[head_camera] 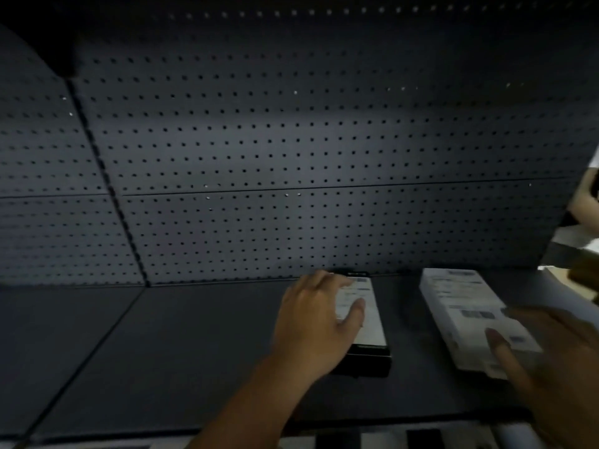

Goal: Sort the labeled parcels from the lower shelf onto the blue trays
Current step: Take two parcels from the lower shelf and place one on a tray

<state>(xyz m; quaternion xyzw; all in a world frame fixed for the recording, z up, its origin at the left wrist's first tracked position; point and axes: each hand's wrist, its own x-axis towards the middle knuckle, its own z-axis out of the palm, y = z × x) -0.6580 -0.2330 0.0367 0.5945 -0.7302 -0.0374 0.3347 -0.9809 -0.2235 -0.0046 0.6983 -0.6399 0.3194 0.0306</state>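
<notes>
Two labeled parcels lie on the dark lower shelf (162, 351). A black box with a white label (369, 322) sits mid-right; my left hand (317, 319) rests over its left side, fingers spread across the top and thumb on the label. To the right lies a white box with printed labels (470, 315). My right hand (551, 367) reaches onto its near end, with the thumb on top and the fingers at its right edge. No blue tray is in view.
A dark pegboard wall (291, 157) backs the shelf. The shelf's left part is bare dark metal. Beyond the shelf's right end, part of another person (586, 202) and a brown object (583, 273) show. Floor stripes appear below the shelf's front edge.
</notes>
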